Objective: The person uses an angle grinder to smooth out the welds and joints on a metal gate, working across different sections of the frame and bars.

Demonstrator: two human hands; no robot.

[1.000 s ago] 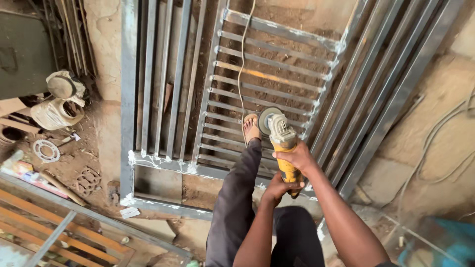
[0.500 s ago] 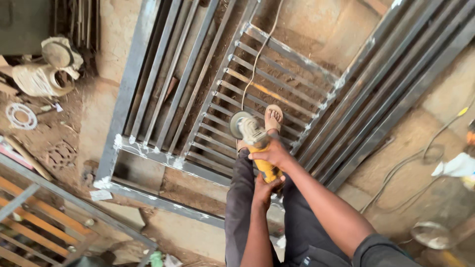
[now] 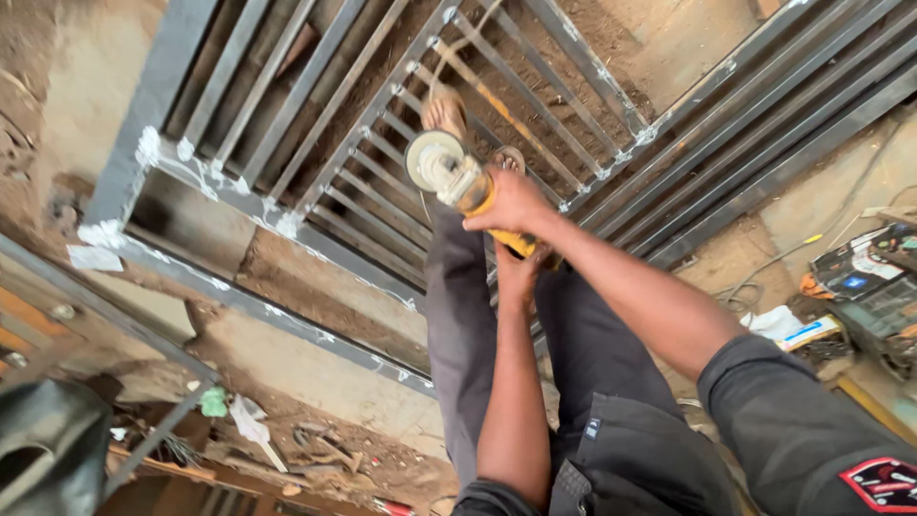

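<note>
I stand over a grey metal gate frame lying flat on the dirt, its bars and welded joints smeared white. Both hands hold a yellow angle grinder with a round disc at its front. My right hand grips the body from above. My left hand grips the rear handle just below it. The disc hangs above the slatted section of the frame, near my sandalled foot. A pale cord runs away from the tool across the bars.
Long steel bars lie diagonally at the right. A tool case and small clutter sit on the ground at far right. Scrap and debris lie along the bottom, beside another metal frame at left.
The view has swung in and down, so the gate and grinder look larger. The grinder and both hands stay together, now sitting further over the slatted section.
</note>
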